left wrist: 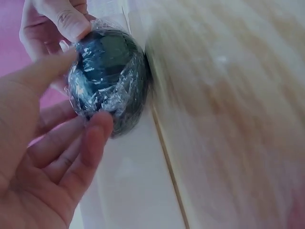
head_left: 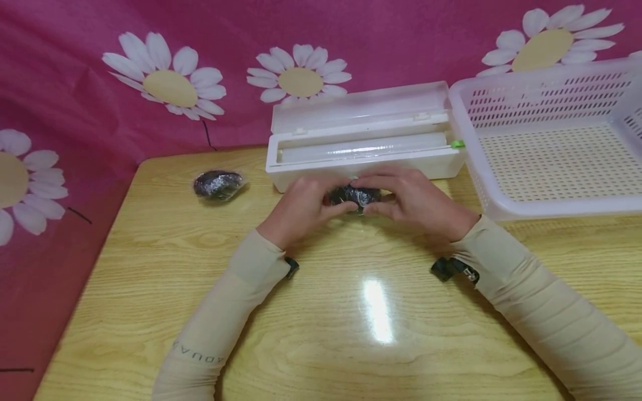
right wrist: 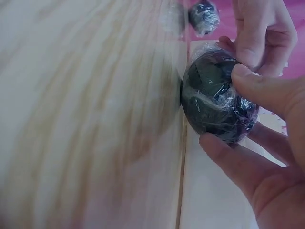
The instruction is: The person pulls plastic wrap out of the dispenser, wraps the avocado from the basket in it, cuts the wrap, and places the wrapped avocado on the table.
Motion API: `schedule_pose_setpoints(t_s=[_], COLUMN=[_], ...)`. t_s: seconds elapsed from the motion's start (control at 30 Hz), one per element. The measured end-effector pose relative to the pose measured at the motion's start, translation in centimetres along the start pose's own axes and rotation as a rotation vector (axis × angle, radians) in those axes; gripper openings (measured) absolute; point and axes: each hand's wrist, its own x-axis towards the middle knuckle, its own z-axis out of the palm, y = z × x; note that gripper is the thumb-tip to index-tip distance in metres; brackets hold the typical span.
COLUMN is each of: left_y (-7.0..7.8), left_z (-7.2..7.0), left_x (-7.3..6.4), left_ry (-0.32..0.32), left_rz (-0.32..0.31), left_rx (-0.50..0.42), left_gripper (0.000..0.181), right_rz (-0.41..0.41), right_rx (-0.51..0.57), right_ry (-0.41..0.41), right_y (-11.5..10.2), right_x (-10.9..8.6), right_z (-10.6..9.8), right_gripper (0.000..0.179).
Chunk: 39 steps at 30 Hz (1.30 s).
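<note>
A dark avocado (head_left: 362, 196), wrapped in crinkled cling film, sits on the table just in front of a white film dispenser box. My left hand (head_left: 308, 203) grips its left side, thumb toward me and fingers behind. From the right, my right hand (head_left: 418, 199) holds the other side between thumb and fingers. Both wrist views show the wrapped avocado (left wrist: 112, 71) close up, its film bunched and shiny, its underside on the wood. Off to the left lies a second film-wrapped avocado (head_left: 218, 185), apart from both hands.
The dispenser box (head_left: 366, 170) stands behind the hands, lid raised, with a film roll (head_left: 361, 148) inside and a green slider (head_left: 457, 144) at its right end. A white slotted basket (head_left: 546, 209) stands at the right. Behind the table (head_left: 326, 334) hangs a pink flowered cloth (head_left: 241, 33).
</note>
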Motion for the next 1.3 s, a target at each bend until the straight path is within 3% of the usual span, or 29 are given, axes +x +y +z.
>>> schedule_pose_setpoints(t_s=[0.23, 0.53, 0.77, 0.97, 1.3], left_y=[0.7, 0.7, 0.8, 1.1, 1.0], left_z=[0.1, -0.2, -0.1, -0.1, -0.4], left_x=[0.5, 0.3, 0.3, 0.3, -0.2], left_ry=[0.031, 0.002, 0.005, 0.019, 0.004], left_rz=[-0.03, -0.088, -0.074, -0.064, -0.068], left_rx=[0.042, 0.034, 0.052, 0.132, 0.155], left_gripper=[0.043, 0.041, 0.046, 0.048, 0.046], right_rz=[-0.007, -0.021, -0.05, -0.04, -0.023], right_rx=[-0.023, 0.023, 0.02, 0.025, 0.029], right_ry=[-0.029, -0.049, -0.013, -0.014, -0.024], right_y=[0.1, 0.6, 0.7, 0.3, -0.1], right_x=[0.0, 0.2, 0.2, 0.4, 0.8], right_z=[-0.2, -0.3, -0.1, -0.1, 0.1], right_gripper=[0.054, 0.059, 0.057, 0.058, 0.058])
